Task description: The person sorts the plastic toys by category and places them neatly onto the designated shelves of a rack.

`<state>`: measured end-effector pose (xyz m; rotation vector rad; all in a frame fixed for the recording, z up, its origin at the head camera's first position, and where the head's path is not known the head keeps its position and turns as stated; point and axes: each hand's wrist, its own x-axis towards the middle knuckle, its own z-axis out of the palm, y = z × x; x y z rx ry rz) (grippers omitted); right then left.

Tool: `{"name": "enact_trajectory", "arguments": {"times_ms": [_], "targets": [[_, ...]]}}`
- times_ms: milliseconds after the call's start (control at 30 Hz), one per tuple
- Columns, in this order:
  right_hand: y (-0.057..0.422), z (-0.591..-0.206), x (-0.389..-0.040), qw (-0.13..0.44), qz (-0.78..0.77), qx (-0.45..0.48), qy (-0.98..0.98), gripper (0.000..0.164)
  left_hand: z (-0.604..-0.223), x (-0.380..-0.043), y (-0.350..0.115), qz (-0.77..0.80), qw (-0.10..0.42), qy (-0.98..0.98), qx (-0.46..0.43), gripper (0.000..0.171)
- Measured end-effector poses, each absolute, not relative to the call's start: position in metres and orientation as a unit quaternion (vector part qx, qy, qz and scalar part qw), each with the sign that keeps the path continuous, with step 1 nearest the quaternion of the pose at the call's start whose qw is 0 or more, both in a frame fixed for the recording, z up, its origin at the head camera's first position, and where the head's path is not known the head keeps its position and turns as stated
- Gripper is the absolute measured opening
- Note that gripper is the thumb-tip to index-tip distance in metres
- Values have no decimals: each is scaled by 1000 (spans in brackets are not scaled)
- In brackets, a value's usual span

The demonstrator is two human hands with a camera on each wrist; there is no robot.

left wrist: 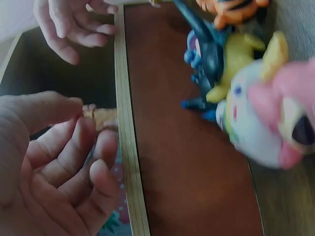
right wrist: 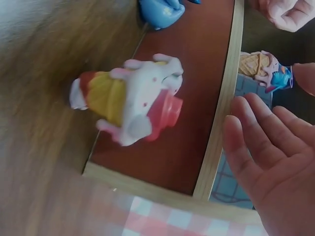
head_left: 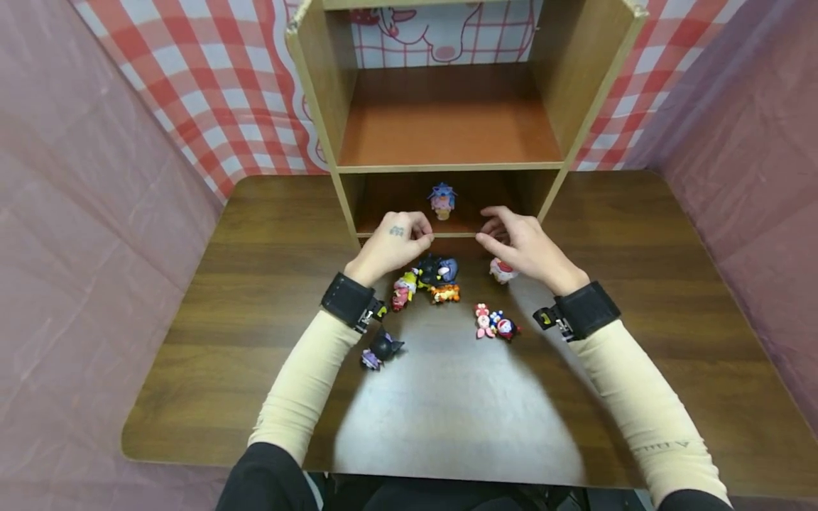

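Note:
A blue-topped figurine on an ice-cream-cone base (head_left: 442, 201) stands upright on the lower shelf (head_left: 390, 213) of the wooden cabinet. My left hand (head_left: 393, 240) hovers at that shelf's front edge, left of the figurine, with fingers loosely bent and nothing between them. On the other side, my right hand (head_left: 520, 245) has its palm facing inward, fingers relaxed and thumb apart, also holding nothing. In the right wrist view, the cone figurine (right wrist: 257, 64) shows beyond the fingertips. Below the right hand stands a white figurine with a pink-red hat (right wrist: 152, 101).
In front of the cabinet cluster several figurines, including an orange striped one (head_left: 445, 293) and a pink one (head_left: 404, 289). A black-and-purple figurine (head_left: 383, 346) lies nearer, at left; small red-and-white figurines (head_left: 484, 321) sit right of centre. The upper shelf (head_left: 447, 135) overhangs the lower compartment.

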<state>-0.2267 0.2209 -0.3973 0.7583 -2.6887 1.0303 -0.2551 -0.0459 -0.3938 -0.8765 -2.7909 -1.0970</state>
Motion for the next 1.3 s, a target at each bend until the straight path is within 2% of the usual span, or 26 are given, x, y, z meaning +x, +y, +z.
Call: {"name": "enact_trajectory", "arguments": {"times_ms": [167, 300, 533, 700, 900, 1067, 1167, 1300], "targets": [[231, -401, -221, 80, 332, 265, -902, 33, -397, -252, -28, -346, -25, -885, -311, 6], [241, -406, -217, 78, 318, 262, -908, 27, -400, -249, -9, -331, -34, -885, -326, 6], [262, -413, -202, 56, 298, 210, -930, 29, -402, -242, 26, -292, -52, -883, -363, 6], [273, -418, -197, 51, 311, 196, -928, 29, -405, -241, 44, -284, -56, -889, -355, 9], [281, -429, -195, 57, 303, 212, -927, 32, -414, -240, 54, -261, -55, -899, -347, 8], [282, -438, -194, 39, 289, 210, -933, 37, -422, -238, 55, -239, -50, -912, -329, 21], [281, -440, -193, 25, 286, 206, -936, 35, -425, -237, 56, -236, -55, -914, -326, 29], [282, -441, -191, 17, 293, 202, -934, 30, -428, -236, 60, -240, -59, -908, -339, 26]]}}
